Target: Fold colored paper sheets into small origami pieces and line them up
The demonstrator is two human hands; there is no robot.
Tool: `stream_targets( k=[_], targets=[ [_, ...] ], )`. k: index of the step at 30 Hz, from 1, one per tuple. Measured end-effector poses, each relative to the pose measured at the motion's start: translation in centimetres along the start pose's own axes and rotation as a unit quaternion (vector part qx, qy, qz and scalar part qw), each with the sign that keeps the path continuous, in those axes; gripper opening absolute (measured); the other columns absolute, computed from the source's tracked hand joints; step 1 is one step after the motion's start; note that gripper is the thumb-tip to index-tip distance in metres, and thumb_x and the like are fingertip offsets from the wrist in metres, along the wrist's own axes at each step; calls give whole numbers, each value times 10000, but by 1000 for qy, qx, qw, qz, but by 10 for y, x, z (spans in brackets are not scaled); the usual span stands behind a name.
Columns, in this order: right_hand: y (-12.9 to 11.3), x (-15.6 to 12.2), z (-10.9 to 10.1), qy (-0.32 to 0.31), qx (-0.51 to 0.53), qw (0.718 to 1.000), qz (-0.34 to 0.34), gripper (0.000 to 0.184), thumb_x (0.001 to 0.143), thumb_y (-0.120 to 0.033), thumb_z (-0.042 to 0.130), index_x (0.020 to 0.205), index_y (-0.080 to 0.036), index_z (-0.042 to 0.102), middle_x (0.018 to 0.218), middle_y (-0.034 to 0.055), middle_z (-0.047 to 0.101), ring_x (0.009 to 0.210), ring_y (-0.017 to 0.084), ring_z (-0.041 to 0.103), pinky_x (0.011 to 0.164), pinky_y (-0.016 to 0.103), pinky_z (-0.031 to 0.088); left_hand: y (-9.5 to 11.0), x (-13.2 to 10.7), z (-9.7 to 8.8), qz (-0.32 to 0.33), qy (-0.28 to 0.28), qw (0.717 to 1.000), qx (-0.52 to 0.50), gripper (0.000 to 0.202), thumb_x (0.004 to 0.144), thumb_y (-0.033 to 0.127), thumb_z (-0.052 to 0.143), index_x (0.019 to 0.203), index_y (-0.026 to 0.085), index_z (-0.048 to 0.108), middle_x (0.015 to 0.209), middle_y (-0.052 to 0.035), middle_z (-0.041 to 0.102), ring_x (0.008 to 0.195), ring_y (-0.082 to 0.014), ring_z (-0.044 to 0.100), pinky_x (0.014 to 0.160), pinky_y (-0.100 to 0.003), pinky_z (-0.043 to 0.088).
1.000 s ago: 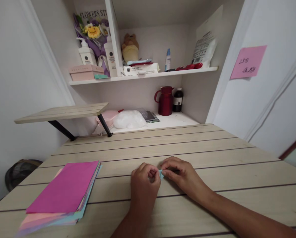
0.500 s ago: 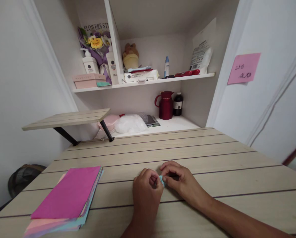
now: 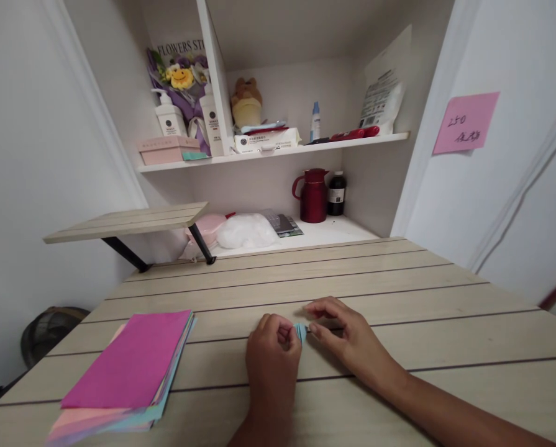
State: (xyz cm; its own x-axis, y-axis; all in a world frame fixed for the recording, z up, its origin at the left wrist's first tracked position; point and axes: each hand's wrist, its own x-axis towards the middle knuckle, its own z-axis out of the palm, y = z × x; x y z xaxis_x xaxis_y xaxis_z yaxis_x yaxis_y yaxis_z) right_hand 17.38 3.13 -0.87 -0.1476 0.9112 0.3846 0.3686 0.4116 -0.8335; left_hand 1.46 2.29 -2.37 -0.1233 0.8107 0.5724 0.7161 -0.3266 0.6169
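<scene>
A small folded piece of light blue paper (image 3: 300,333) is pinched by my left hand (image 3: 273,347) just above the table, its pleated end sticking out to the right of the fingertips. Close on the right, my right hand (image 3: 347,332) has its thumb and fingers apart, with a narrow gap between thumb tip and paper. Over on the left lies a stack of coloured paper (image 3: 133,360), a magenta sheet on top and pink, lilac and light blue edges showing beneath.
The wooden table (image 3: 445,323) has dark grooves. A small raised shelf (image 3: 128,221) on black legs stands at the back left. Behind are a red jug (image 3: 314,196), a dark bottle (image 3: 337,194) and a white plastic bag (image 3: 247,231). A pink note (image 3: 466,123) sticks to the right wall.
The right thumb and fingers have come off the blue paper and spread apart, moving slightly right. The left hand keeps its pinch, and more of the paper shows. The view has shifted slightly.
</scene>
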Motion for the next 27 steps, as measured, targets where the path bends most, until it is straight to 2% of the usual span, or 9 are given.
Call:
stream_targets(
  k=[3,12,15,23,27],
  targets=[
    [-2,-1,-1,-7,-27,999,-29,208,781,-177,586,959,-237,675,1012,54,662,954,229,608,786,342,496,3,-2,0,32,0,999,34,150,704,87,566,637,218,540,640,26,600,590,-145,576,592,-252,424],
    [-6,-2,1,-3,-27,998,-65,170,780,-213,631,941,-243,677,988,59,666,967,238,609,863,373,488,5,-5,0,71,-13,995,66,180,704,56,596,667,223,538,676,27,616,627,-158,589,643,-289,401],
    [-5,-3,3,-1,-24,997,-74,165,769,-175,615,909,-239,672,967,51,669,951,230,617,863,367,486,7,-8,1,84,-18,993,78,184,717,51,590,675,223,539,686,20,614,646,-165,588,666,-301,402],
    [-5,-2,4,0,-33,996,-82,162,738,-104,573,808,-233,642,966,40,671,956,221,613,883,362,465,15,-9,1,90,-34,991,94,185,728,48,596,683,219,540,706,6,620,673,-177,584,672,-314,401],
    [-4,-2,5,1,-38,996,-78,184,737,-91,547,812,-231,640,955,38,672,927,216,615,850,352,473,14,-8,1,90,-25,992,90,197,718,40,599,672,219,532,695,14,613,661,-170,581,668,-309,399]
  ],
)
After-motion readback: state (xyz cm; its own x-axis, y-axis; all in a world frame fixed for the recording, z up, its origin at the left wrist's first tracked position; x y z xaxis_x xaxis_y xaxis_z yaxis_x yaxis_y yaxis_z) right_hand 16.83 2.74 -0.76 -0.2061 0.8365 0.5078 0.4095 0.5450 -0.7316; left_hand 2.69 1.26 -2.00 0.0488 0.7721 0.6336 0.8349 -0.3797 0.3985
